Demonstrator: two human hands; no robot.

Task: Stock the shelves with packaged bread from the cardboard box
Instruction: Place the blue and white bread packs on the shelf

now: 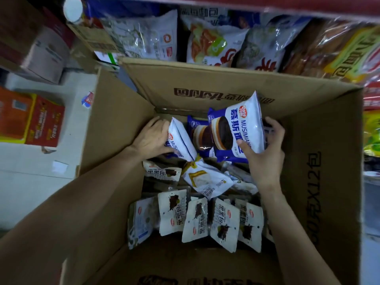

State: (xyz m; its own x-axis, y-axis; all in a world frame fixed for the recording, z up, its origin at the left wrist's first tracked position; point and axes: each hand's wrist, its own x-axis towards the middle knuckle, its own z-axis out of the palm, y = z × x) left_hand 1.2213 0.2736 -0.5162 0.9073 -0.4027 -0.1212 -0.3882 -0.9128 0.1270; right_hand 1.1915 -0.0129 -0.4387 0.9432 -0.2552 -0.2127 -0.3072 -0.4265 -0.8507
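Nearest you, along the lower edge of the cardboard box [320, 182], stands a row of small white packets with dark bread printed on them [224, 223]. You can count about six upright there, though the leftmost is blurred and may be a different item. One more of the same kind lies flat a little higher, left of centre [162, 171]. Treat them as light, soft and easily crushed. The film looks slick, so pinch them by the crimped top seam or cup them across the flat faces, never squeezing the middle.

At mid-frame one white packet with a yellow band [205, 179] lies tilted across the pile.

Further in, your two hands work the larger blue-and-white mousse bread bags. Your right hand [265, 159] holds one bag [240, 130] upright, thumb on its printed front and fingers curled round the back edge. That hold spreads the pressure well over the air-puffed pack. Your left hand [152, 138] grips a second bag [181, 140] edge-on, fingers wrapped over its side. A third bag [200, 134] sits between them, still resting in the box. That makes three of these bags in view. They are pillowy and light, so lift them by the broad sides and keep your grip gentle.

Farthest off, across the top of the frame, the shelf [308, 5] already carries four large bread bags [213, 40] leaning side by side, just beyond the box's far flap.
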